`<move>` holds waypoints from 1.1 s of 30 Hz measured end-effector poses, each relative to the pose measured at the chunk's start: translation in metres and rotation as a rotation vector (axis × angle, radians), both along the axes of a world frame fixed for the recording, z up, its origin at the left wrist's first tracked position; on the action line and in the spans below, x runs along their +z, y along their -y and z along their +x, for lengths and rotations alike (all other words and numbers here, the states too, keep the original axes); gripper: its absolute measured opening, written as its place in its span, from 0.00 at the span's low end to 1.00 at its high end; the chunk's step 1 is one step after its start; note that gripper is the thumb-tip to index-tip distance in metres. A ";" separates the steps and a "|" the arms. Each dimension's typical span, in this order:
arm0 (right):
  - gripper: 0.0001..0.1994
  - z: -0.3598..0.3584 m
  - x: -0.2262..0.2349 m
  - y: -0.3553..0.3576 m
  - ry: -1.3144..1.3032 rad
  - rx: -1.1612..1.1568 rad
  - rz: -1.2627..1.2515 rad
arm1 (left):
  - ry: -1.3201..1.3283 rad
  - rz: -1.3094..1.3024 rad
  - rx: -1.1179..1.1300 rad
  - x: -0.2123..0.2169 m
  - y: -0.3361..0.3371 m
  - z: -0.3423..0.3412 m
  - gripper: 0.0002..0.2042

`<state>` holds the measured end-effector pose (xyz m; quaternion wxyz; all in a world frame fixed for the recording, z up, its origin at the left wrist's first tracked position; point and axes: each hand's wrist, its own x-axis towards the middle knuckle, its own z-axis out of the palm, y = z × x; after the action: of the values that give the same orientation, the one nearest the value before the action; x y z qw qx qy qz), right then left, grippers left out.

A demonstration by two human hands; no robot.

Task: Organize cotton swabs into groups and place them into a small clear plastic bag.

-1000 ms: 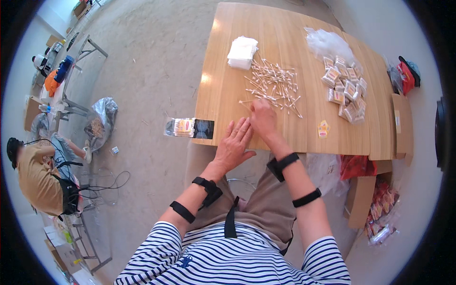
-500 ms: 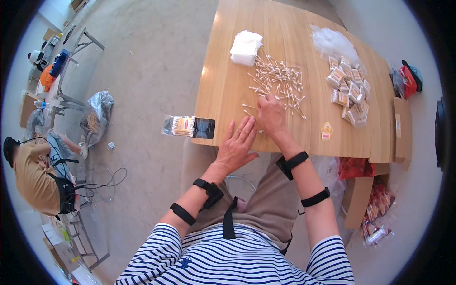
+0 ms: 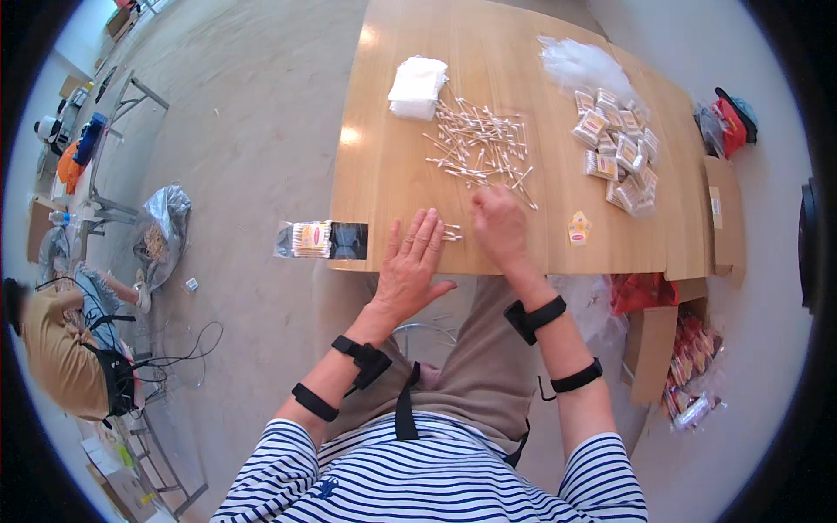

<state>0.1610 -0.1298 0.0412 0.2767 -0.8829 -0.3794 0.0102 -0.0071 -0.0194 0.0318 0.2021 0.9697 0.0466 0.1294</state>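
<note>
My left hand (image 3: 411,268) lies flat with outstretched fingers near the table's front left edge. White tips of a few cotton swabs (image 3: 452,233) stick out beside its fingers; the rest of them is hidden under the hand. To its right, my right hand (image 3: 500,225) is curled closed just above the wood, slightly blurred, and its fingertips are hidden. Beyond it spreads a loose pile of cotton swabs (image 3: 484,144). A flat clear pack of cotton swabs (image 3: 312,237) with a dark end part juts over the left table edge.
On the wooden table (image 3: 384,174) are a stack of white bags (image 3: 418,85), clear plastic film (image 3: 582,65), a heap of packed swab boxes (image 3: 621,148) and small yellow-white cards (image 3: 579,228). Cardboard boxes (image 3: 654,349) stand below right. A person (image 3: 70,349) sits far left.
The view has shifted, so the table appears further left. My right hand has drawn back from the pile and away from my left hand. Loose swabs near the fingers now lie by my left hand.
</note>
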 end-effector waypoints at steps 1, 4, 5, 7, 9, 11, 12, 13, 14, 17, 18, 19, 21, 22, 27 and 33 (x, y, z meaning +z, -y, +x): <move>0.04 0.014 0.002 0.009 0.074 -0.103 0.015 | -0.006 0.015 0.002 0.004 0.000 0.002 0.53; 0.06 0.041 0.002 0.036 0.171 -0.302 -0.053 | -0.029 0.036 -0.005 0.005 -0.002 0.011 0.54; 0.07 0.048 0.000 0.042 0.191 -0.395 -0.138 | -0.048 0.040 -0.012 0.003 -0.003 0.014 0.55; 0.06 0.060 -0.011 0.056 0.101 -0.332 -0.145 | -0.079 0.083 -0.019 0.000 -0.003 0.016 0.55; 0.06 0.064 -0.023 0.061 0.009 -0.266 -0.150 | -0.112 0.127 -0.023 -0.002 -0.001 0.017 0.56; 0.05 0.066 -0.031 0.061 0.153 -0.187 -0.221 | -0.095 0.156 -0.014 -0.004 0.000 0.018 0.56; 0.05 0.066 -0.027 0.058 0.153 -0.186 -0.219 | -0.096 0.159 -0.013 -0.005 -0.001 0.018 0.56; 0.06 0.068 -0.023 0.054 0.200 -0.132 -0.299 | -0.087 0.154 -0.011 -0.006 -0.001 0.018 0.56; 0.07 0.069 -0.018 0.050 0.247 -0.078 -0.379 | -0.078 0.150 -0.010 -0.007 -0.001 0.018 0.56; 0.08 0.074 -0.012 0.045 0.200 -0.063 -0.469 | -0.070 0.152 -0.004 -0.009 -0.001 0.019 0.56; 0.08 0.075 -0.002 0.044 0.202 -0.063 -0.470 | -0.068 0.151 -0.004 -0.008 -0.001 0.019 0.56; 0.09 0.074 0.010 0.041 0.125 -0.115 -0.467 | -0.066 0.152 0.001 -0.009 -0.001 0.018 0.55; 0.10 0.074 0.009 0.046 0.048 -0.177 -0.468 | -0.062 0.149 -0.004 -0.009 0.001 0.016 0.55; 0.09 0.078 -0.001 0.051 0.068 -0.192 -0.414 | -0.065 0.152 -0.004 -0.009 0.000 0.017 0.55; 0.11 0.064 -0.022 0.054 0.023 -0.222 -0.326 | -0.048 0.134 0.003 -0.012 0.000 0.019 0.56; 0.10 0.069 0.001 0.037 -0.021 -0.161 -0.363 | -0.050 0.141 0.012 -0.010 -0.001 0.018 0.56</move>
<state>0.2296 -0.1666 0.0424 0.1170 -0.9456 -0.2965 0.0654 0.0108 -0.0182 0.0218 0.1314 0.9841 0.0481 0.1094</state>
